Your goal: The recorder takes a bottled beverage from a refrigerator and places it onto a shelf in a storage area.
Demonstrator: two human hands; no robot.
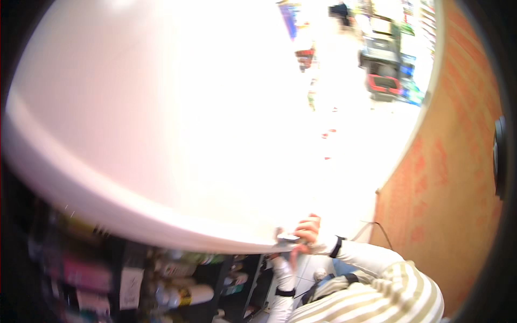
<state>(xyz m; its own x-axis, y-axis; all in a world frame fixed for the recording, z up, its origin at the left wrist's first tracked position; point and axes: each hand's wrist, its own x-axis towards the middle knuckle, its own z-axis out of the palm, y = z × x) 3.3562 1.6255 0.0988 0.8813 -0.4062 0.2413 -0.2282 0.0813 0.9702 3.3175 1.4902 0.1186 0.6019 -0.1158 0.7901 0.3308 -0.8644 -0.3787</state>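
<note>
Two hands meet at the white shelf top (pixel 161 134): your right hand (pixel 308 229) curls pinching its stiff, likely heavy edge; left hand (pixel 280 264) grip unclear.

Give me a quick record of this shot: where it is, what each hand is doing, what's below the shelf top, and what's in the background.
place: shop aisle, floor overexposed
left hand: under the white shelf top's corner, blurred
right hand: on that corner's edge; grip unclear
below: dark shelves with bottles
right side: orange wall
background: dark cart, far up the aisle
clothing: striped top, dark wristbands
</note>
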